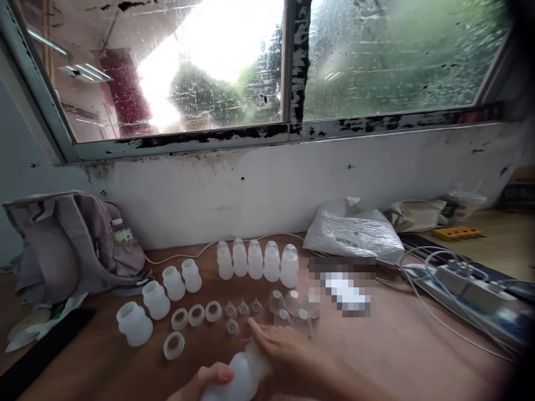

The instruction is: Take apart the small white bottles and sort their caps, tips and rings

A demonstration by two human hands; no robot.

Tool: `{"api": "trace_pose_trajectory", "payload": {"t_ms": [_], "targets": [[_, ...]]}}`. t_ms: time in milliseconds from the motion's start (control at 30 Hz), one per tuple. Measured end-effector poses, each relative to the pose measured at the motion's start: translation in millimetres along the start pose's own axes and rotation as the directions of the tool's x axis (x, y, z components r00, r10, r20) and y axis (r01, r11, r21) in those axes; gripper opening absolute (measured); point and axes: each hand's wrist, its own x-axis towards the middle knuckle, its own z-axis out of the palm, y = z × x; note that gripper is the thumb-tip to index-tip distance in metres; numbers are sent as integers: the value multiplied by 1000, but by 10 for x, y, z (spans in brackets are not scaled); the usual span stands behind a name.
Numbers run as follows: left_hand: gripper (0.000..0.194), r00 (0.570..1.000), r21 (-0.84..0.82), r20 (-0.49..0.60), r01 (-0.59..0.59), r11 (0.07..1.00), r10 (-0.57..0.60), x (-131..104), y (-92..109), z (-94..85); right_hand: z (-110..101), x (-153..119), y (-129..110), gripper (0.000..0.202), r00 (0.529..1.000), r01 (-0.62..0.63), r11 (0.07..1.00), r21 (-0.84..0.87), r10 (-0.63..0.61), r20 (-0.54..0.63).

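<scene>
Near the bottom edge, my left hand (209, 380) is wrapped round a white translucent bottle (240, 379), which lies tilted. My right hand (278, 345) is at the bottle's upper end, its fingers round a blurred clear part there. Beyond the hands are several small clear nipples (243, 308). Left of these lie several white rings (179, 318), and farther left several open bottles (134, 324). Clear domed caps (292, 301) sit just past my right hand. A row of capped bottles (255, 260) stands upright at the back.
A grey backpack (71, 239) leans at the left beside a black strip (45, 356). A silvery plastic bag (353, 231) lies by the wall. Cables and a power strip (472, 287) are at the right. Part of the table is pixelated.
</scene>
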Motion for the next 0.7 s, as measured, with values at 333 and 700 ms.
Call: {"api": "trace_pose_trajectory", "payload": {"t_ms": [333,700], "targets": [[46,985,-257,156,-33,966,75,148,-141,165,-468,-53,224,37,965,-205,931,301,141,220],[50,983,-395,92,-108,912,156,146,-276,124,-486,-47,215,13,997,56,929,366,-35,-64]]}}
